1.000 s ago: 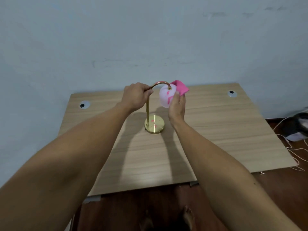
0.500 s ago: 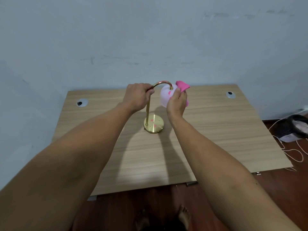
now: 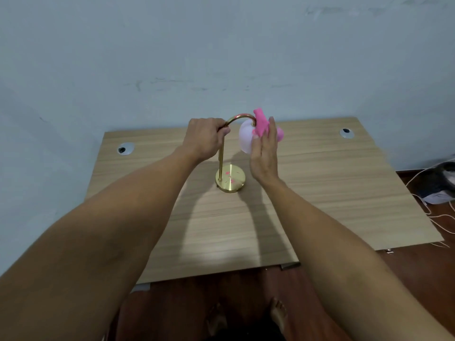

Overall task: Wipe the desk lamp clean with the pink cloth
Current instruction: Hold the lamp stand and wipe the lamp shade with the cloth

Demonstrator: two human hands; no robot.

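Observation:
A small desk lamp stands near the middle of the wooden desk [image 3: 320, 193]. It has a round brass base [image 3: 231, 179] with pink smears, a thin brass stem curving over at the top, and a pale white shade [image 3: 246, 140] hanging from the arch. My left hand [image 3: 205, 140] is closed around the top of the stem where it bends. My right hand [image 3: 266, 153] presses the pink cloth [image 3: 262, 124] against the right side of the shade, fingers stretched upward; part of the cloth is hidden behind the hand.
Two round cable grommets sit in the desk's far corners, left [image 3: 125, 148] and right [image 3: 346, 133]. A blue-grey wall runs right behind the desk. White cables and a dark object [image 3: 440, 183] lie on the floor at right. My bare feet show below the near edge.
My right hand has slid up the shade's right side with its fingers straightened, carrying the pink cloth to the top of the arch. The left hand keeps its hold on the stem.

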